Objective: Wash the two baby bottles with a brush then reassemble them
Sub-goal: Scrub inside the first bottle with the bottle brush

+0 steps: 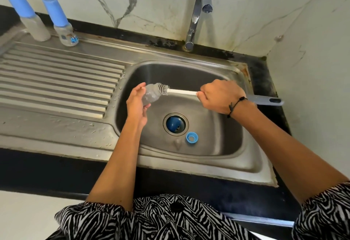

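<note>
We see a steel sink (251, 165) with its ribbed drainboard (56, 80) left of the basin. A blue ring (192, 137) lies just right of the drain (176, 124). Two blue-capped bottles (63, 24) stand at the drainboard's back edge.

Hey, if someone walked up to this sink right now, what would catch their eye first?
Most likely the two hands over the basin: the left hand holds a clear bottle on its side while the right hand grips a brush, its bristle head at the bottle's mouth. Next, a blue ring lying on the sink floor beside the drain, and two blue-capped bottles standing at the far left of the drainboard.
</note>
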A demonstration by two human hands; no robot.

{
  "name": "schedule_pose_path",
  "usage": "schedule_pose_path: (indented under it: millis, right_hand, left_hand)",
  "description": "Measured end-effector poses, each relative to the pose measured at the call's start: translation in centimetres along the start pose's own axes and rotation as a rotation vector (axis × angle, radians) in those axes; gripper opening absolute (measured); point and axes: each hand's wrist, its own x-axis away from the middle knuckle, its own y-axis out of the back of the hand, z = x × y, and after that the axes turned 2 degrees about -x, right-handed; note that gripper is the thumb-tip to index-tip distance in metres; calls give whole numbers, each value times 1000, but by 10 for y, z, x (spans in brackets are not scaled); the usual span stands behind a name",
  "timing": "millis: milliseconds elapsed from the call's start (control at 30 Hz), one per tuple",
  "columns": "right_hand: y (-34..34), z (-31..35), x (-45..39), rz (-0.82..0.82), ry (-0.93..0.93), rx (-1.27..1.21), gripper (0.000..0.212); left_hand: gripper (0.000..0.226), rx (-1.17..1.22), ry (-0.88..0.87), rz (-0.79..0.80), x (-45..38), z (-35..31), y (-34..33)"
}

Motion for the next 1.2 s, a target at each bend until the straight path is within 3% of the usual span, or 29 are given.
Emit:
schedule_pose_path:
  millis: [200,300,367,533,633,833,967,1067,1200]
  right_hand:
    - [-11,26,0,-5,68,33,36]
    - [-25,34,-1,-41,29,-100,35]
    - [-33,35,-2,-33,-16,-280,34]
    - [-45,41,2,78,-29,-774,43]
    - [-56,46,6,142,-97,-1034,52]
    - [-59,42,3,23,-112,-534,50]
    - [-55,41,-5,-46,-184,-387,50]
    - [-52,46,-11,-55,-203,-457,52]
    - [-40,48,-9,17,-105,-784,53]
  left_hand:
    - [29,-165,-195,112,8,-8,-16]
    - [66,93,-164,26,13,-19,-18]
    - [76,310,-142,-3,17,-22,-18]
    - [52,606,45,205,27,-19,-21]
    - [46,665,46,262,34,-21,-32]
    - [72,484,51,122,23,-32,-46]
    - [52,576,69,95,21,-36,-52]
    - [33,617,41,150,22,-42,-53]
    - [27,735,-26,309,26,-49,-48]
